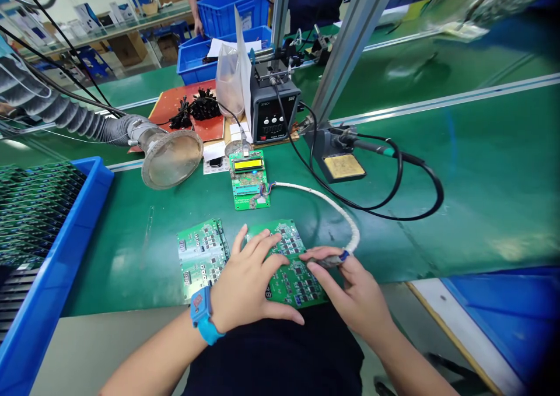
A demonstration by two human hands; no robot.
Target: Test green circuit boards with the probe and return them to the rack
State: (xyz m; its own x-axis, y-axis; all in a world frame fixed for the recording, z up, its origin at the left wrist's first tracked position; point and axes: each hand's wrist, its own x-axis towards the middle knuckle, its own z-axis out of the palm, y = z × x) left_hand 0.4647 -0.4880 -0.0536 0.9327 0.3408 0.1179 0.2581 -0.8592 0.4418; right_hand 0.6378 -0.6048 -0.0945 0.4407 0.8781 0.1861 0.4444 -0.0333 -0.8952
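My left hand (247, 282) lies flat with fingers spread on a green circuit board (291, 267) at the near edge of the green bench. My right hand (350, 288) pinches a small connector (332, 260) on the end of a white braided cable (326, 203) and presses it against the same board's right side. The cable runs back to a small green tester board with a yellow display (249, 180). A second green circuit board (201, 256) lies just left of my left hand. A blue wrist strap (202, 314) sits on my left wrist.
A blue bin of stacked boards (48, 232) stands at the left. A fume-extractor hose with funnel (168, 157) lies behind. A soldering station (273, 110), iron holder with sponge (343, 165) and black cable loops sit at the back. Other people stand behind blue crates (227, 11).
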